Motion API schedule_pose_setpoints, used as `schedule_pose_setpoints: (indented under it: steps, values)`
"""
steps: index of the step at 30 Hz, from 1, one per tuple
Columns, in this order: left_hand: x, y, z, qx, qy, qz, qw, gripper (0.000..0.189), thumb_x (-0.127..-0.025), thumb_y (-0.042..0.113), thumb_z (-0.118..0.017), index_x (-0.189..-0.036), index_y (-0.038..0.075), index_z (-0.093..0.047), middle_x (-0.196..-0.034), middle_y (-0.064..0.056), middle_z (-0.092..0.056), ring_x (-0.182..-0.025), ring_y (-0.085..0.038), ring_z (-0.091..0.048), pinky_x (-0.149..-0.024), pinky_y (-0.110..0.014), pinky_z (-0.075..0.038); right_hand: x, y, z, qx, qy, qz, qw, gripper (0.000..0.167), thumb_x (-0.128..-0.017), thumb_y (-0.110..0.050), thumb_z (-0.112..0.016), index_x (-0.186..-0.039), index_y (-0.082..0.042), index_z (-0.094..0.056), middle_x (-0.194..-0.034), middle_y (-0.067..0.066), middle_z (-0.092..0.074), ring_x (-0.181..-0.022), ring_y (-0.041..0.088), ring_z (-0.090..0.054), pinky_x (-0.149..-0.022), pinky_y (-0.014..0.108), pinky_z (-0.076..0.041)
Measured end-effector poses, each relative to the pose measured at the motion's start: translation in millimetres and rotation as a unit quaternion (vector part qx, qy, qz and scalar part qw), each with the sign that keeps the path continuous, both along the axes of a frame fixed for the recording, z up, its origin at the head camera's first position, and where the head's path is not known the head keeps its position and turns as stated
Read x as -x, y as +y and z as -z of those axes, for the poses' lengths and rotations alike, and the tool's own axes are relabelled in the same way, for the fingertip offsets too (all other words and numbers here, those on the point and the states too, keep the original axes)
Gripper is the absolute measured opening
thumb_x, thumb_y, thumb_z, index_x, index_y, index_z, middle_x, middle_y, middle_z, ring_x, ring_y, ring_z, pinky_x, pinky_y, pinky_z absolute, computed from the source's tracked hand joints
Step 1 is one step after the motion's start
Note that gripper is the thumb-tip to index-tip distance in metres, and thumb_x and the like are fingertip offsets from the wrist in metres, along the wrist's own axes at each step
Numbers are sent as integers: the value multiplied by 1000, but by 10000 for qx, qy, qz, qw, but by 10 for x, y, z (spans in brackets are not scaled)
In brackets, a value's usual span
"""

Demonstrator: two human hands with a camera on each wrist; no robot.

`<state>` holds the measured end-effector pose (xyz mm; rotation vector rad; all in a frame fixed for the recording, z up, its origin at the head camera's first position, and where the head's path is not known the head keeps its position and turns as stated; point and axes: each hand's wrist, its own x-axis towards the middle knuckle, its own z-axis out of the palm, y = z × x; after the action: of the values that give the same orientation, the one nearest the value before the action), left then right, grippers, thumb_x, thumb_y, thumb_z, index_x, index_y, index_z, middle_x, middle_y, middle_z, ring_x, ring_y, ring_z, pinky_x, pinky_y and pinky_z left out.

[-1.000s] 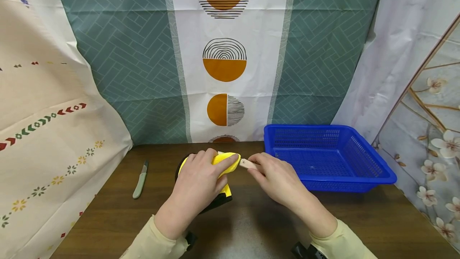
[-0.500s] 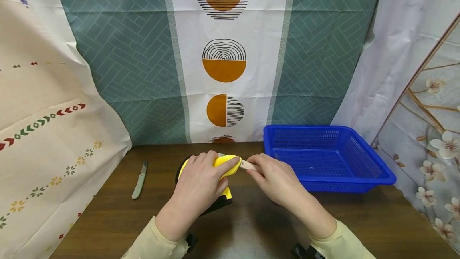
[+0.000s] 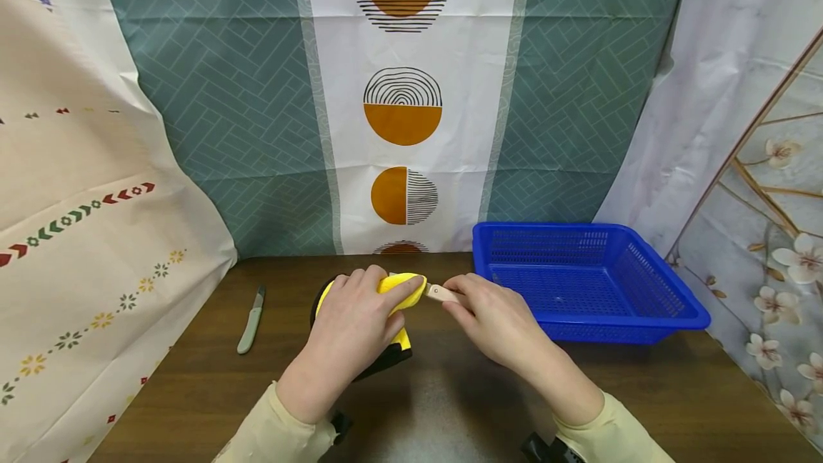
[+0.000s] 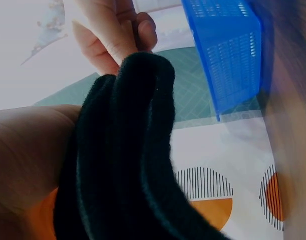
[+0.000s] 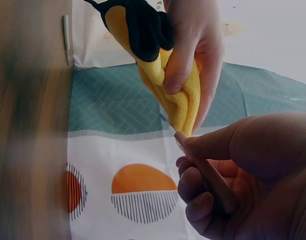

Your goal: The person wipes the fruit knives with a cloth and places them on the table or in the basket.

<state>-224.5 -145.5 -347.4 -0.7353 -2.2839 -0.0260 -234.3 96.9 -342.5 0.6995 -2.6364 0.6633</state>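
My left hand grips a yellow cloth with black edging, folded round the blade of a knife. A sliver of grey metal shows above the cloth; the rest of the blade is hidden. My right hand holds the knife's beige handle, thumb along it and fingers curled beneath in the right wrist view. There the cloth is pinched under the left thumb, close to the front of the handle. Its dark underside fills the middle of the left wrist view.
A second knife, with a pale green handle, lies on the brown wooden table to the left. A blue perforated plastic basket stands at the right, just beyond my right hand. Patterned cloths hang along the back and both sides.
The left hand and cloth have shifted slightly left along the blade, showing a little more metal beside the handle. The right hand keeps its hold on the handle.
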Motion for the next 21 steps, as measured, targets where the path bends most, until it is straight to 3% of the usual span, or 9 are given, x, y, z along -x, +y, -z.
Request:
schedule_pose_setpoints:
  steps: [21]
  values:
    - [66,-115,-27,-34,-178,-260,9995,51,-87,17,-88,-135,32,-78,-94,-11,-62,-73,-30,-58,-63,-40,-45,3,10,-6,24,38,5,10000,12,-104,-21,-78,-115,-16,-77,-94,-8,-66,-78,13,-58,-69,39,-51]
